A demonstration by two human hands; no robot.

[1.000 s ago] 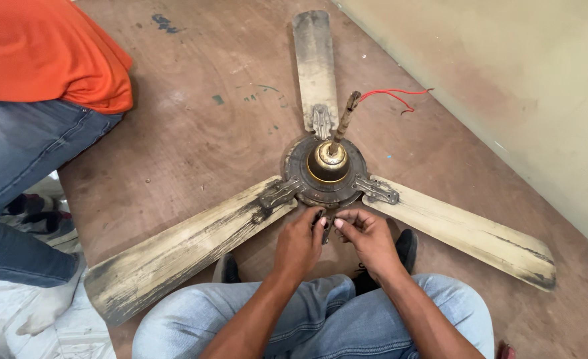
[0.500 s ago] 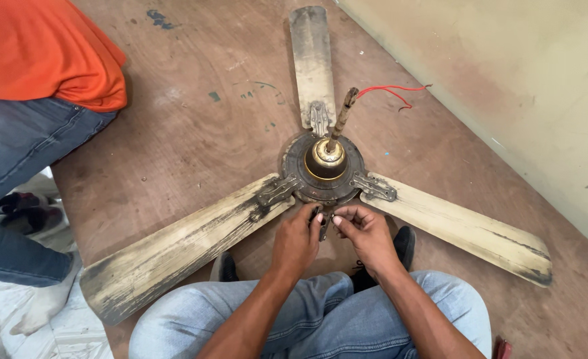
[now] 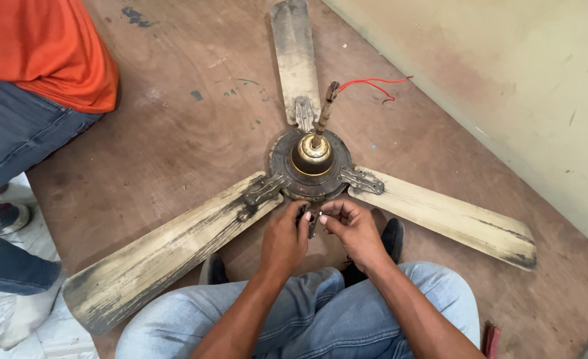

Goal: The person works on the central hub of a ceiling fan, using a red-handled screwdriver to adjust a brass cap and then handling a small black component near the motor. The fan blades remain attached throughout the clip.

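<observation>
An old, dirty ceiling fan (image 3: 310, 166) lies on the brown floor with three cream blades spread out and a brass-coloured hub with a short rod and red wires (image 3: 372, 85) sticking up. My left hand (image 3: 285, 238) and my right hand (image 3: 351, 229) meet at the near edge of the fan's dark motor housing. Both pinch a small dark part (image 3: 310, 218) between their fingertips, right against the housing rim. What exactly that part is, I cannot tell. My knees in light blue jeans frame the hands from below.
Another person in an orange shirt (image 3: 41, 50) and blue jeans crouches at the left. A pale wall (image 3: 507, 80) runs along the right. White cloth or paper (image 3: 14, 312) lies at the lower left. My dark shoes sit under the fan's near blades.
The view has shifted slightly; both hands stay at the housing's near edge, fingers working on the small dark part with only small movements.
</observation>
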